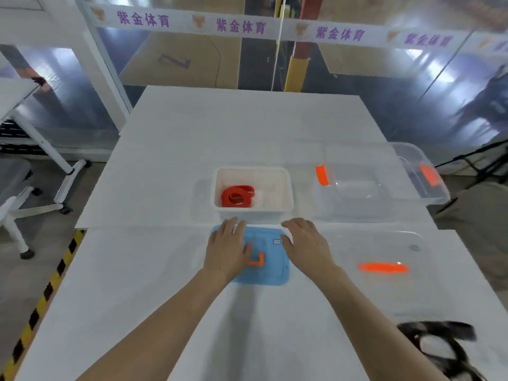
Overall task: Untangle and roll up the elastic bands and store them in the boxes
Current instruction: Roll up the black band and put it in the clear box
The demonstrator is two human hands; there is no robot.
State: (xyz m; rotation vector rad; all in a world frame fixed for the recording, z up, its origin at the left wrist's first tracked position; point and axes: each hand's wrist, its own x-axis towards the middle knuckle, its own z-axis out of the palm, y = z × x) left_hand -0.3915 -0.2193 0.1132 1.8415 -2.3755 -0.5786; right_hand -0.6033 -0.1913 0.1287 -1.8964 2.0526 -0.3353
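Observation:
A rolled red elastic band [237, 196] lies inside a small white box [253, 210] at the table's middle. Just in front of the box lies a blue lid [268, 266] with an orange clasp. My left hand [228, 247] lies flat on the lid's left part, fingers straight. My right hand [306, 243] rests on the lid's right edge with fingers extended. A tangled black elastic band [439, 345] lies at the near right of the table, blurred.
A large clear box [357, 185] with orange latches stands at the right, beside another clear tub [423, 174]. A clear lid [384, 251] with an orange handle lies near right. The white table [165, 270] has a yellow-black striped edge at left. A chair stands left.

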